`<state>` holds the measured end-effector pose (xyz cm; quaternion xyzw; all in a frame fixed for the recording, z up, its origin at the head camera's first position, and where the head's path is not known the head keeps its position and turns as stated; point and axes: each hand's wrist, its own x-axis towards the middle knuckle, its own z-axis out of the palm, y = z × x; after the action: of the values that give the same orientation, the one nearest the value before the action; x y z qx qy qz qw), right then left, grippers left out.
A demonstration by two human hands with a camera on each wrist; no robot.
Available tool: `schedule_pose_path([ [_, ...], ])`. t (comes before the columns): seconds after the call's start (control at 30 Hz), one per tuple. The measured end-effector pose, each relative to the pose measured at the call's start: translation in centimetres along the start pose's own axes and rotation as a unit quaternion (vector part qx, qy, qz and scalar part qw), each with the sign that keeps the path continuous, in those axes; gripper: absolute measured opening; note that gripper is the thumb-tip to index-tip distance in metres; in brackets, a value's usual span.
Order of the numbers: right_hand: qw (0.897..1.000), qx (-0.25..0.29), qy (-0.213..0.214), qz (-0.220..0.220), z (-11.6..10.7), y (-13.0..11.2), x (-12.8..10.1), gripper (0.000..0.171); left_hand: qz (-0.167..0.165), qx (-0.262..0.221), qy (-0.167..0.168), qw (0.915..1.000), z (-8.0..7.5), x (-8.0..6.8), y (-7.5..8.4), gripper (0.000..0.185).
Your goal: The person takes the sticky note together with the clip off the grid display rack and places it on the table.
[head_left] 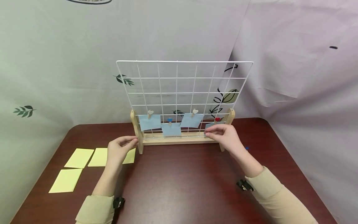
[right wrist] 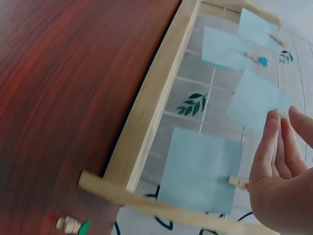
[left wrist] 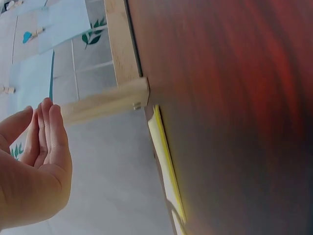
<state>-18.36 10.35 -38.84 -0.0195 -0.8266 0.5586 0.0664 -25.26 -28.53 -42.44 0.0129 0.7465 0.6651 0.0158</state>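
Hovering before the rightmost blue sticky note [right wrist: 203, 169], the right hand [head_left: 229, 140] has its fingers straight and together, the thumb a narrow gap from them, with nothing visibly held. The left hand [head_left: 117, 151] takes a similar narrow shape near the left leg of the wooden stand [head_left: 179, 142]; whether either touches anything cannot be told.

In the head view the right hand hides much of that rightmost note, and the left hand partly covers one yellow sticky note [head_left: 129, 157]. The left wrist view cuts off notes at its upper left. A loose clothespin [right wrist: 72, 226] with a green top lies on the surface [head_left: 173, 180] by the stand's right leg; from the head, a small blue top [head_left: 247, 148] shows behind the right wrist, possibly the same one.

Four blue notes hang on the white wire grid [head_left: 184, 62], each under one clothespin: two topped with white hearts [head_left: 150, 112], one blue, one red. Four yellow notes lie at left.
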Motion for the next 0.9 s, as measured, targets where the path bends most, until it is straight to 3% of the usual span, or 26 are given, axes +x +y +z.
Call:
schedule_pose_path([
  [0.5, 0.997, 0.050, -0.030, -0.048, 4.1, -2.0, 1.3, 0.020, -0.009, -0.074, -0.003, 0.9972, 3.2, -0.2, -0.2, 0.033],
  [0.9, 0.995, 0.075, -0.044, -0.051, 7.6, -3.6, 2.1, 0.019, -0.031, -0.138, 0.017, 0.9898, 5.5, -0.1, -0.2, 0.034],
])
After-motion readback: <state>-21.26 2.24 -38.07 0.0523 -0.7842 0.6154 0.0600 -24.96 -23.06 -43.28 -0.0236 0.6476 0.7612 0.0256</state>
